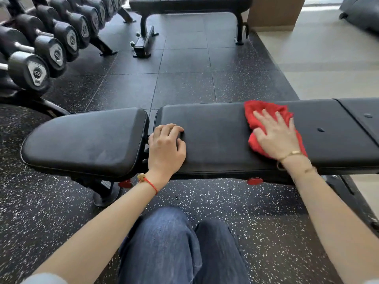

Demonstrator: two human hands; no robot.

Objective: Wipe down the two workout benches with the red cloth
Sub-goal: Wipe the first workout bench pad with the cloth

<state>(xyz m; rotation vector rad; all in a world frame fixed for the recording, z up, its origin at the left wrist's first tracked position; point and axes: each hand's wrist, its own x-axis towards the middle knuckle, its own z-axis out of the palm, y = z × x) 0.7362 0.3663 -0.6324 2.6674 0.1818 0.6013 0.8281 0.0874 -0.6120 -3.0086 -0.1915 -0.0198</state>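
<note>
A long black padded workout bench (pixel 215 138) stands across the view on a dark rubber floor with white speckles (pixel 205 201). It has a separate seat pad (pixel 86 140) on the left and a long back pad on the right, with a narrow gap between them.

The right hand (pixel 275 136) lies flat on a crumpled red terry cloth (pixel 264 111), with the fingers straight and spread, and it presses the cloth down on the back pad. The cloth is near the far edge of the pad, and part of it shows beyond the fingertips and under the palm. A thin gold bracelet (pixel 291 154) is on this wrist.

The left hand (pixel 166 146) rests on the left end of the back pad, just beside the gap. Its fingers are bent, with the tips touching the pad, and it holds nothing. A red string bracelet with a bead (pixel 147 181) is on this wrist.

The second black flat bench (pixel 190 5) stands well apart, at the far side of the floor. A rack of black dumbbells (pixel 41 44) runs along the left. Legs in blue jeans (pixel 164 242) are at the bottom of the view
</note>
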